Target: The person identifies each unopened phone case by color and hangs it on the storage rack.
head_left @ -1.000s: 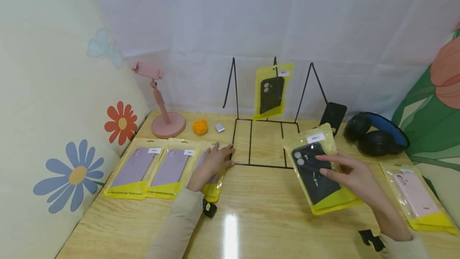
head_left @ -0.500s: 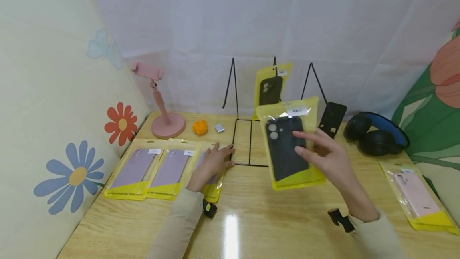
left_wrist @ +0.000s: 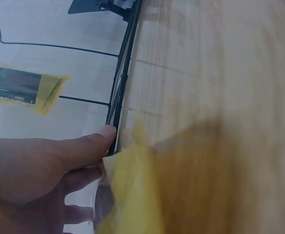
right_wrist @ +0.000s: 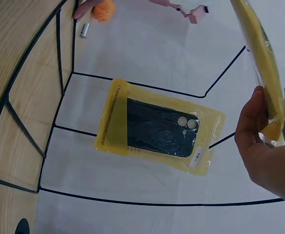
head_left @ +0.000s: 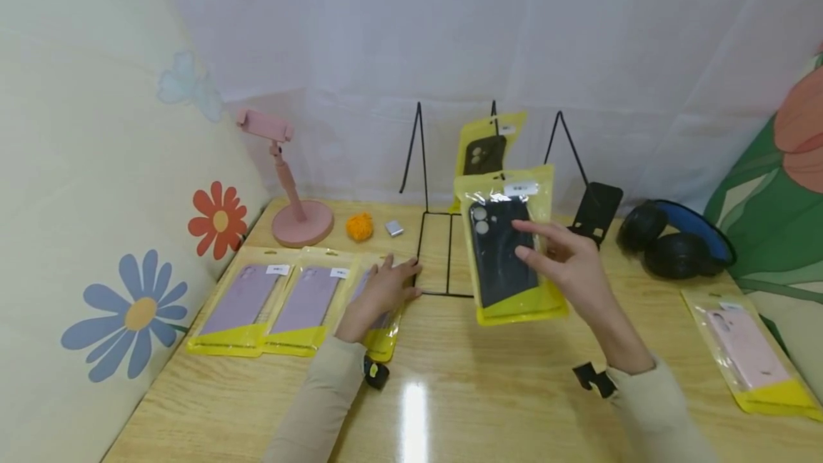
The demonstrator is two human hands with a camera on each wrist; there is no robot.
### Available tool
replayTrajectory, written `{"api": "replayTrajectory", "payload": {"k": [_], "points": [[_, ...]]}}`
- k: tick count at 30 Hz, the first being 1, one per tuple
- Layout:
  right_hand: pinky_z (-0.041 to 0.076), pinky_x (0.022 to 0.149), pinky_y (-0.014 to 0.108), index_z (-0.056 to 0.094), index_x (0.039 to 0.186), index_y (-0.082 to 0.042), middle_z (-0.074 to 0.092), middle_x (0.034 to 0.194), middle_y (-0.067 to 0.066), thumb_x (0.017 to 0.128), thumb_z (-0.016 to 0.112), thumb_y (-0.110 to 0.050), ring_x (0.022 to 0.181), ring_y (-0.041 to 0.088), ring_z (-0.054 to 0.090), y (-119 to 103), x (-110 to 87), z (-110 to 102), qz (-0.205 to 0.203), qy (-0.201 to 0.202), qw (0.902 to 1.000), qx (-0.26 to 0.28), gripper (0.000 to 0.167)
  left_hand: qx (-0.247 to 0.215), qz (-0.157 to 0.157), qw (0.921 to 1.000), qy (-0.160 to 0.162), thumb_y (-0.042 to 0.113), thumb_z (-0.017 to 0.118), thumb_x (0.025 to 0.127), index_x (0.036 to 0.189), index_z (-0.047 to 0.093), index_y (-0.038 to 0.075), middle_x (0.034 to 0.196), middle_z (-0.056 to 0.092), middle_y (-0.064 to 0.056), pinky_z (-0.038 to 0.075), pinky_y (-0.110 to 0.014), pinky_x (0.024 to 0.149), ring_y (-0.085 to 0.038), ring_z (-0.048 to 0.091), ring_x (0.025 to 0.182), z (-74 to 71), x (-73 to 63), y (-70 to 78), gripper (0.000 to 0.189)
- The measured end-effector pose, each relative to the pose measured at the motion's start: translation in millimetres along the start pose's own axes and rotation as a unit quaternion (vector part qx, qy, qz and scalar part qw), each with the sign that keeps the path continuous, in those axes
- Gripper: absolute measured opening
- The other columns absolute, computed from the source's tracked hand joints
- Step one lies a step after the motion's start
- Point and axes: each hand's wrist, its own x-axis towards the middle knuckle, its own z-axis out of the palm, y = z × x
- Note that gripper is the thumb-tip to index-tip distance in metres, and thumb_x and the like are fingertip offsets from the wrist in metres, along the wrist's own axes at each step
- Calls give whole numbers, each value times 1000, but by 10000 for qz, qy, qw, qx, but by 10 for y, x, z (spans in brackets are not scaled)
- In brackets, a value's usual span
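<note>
My right hand (head_left: 575,266) pinches a yellow-edged clear pouch (head_left: 504,299) with a dark phone case inside, thumb and index finger on its front. It is upright, slightly tilted, in front of a black wire display rack (head_left: 448,256). A similar dark-case pouch (right_wrist: 162,129) hangs on the rack's middle hook; in the head view the held pouch covers its lower part. My left hand (head_left: 379,295) rests at the rack's front left corner, thumb (left_wrist: 91,146) touching the bar. Beneath that hand lies a pouch with a purple case (head_left: 382,341), partly hidden.
Two more purple-case pouches (head_left: 302,299) lie at left. A pink phone stand (head_left: 302,223), an orange fuzzy ball (head_left: 358,226) and a small silver block (head_left: 394,228) stand behind. At right are a black phone holder (head_left: 598,209), headphones (head_left: 675,252) and a pink-case pouch (head_left: 749,349).
My right hand has carried the dark-case pouch leftward and up, from the rack's right side to in front of the hanging pouch. The left hand stays at the rack's corner.
</note>
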Motion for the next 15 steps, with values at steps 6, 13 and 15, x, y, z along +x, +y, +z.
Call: {"api": "replayTrajectory", "payload": {"k": [6, 13, 15], "points": [[30, 50, 28, 65, 127, -22, 38, 71, 2, 89, 70, -29, 55, 18, 28, 65, 140, 30, 227, -44, 9997, 56, 38, -48, 0, 10000, -3, 31, 60, 95, 143, 47, 13, 154, 33, -5, 9, -64, 112, -45, 11, 143, -12, 0, -3, 54], [25, 47, 30, 65, 127, -18, 23, 63, -1, 89, 71, -24, 49, 16, 18, 178, 405, 31, 194, -31, 9990, 400, 38, 70, 26, 10000, 45, 32, 61, 95, 143, 48, 13, 153, 35, -5, 11, -64, 111, -45, 13, 142, -15, -12, -6, 53], [25, 49, 32, 65, 128, -16, 22, 64, -2, 89, 71, -23, 51, 16, 17, 210, 466, 33, 204, -29, 9986, 482, 39, 112, 53, 9999, 29, 32, 61, 95, 143, 48, 13, 153, 35, -5, 12, -65, 111, -46, 13, 142, -11, -10, -7, 53]]}}
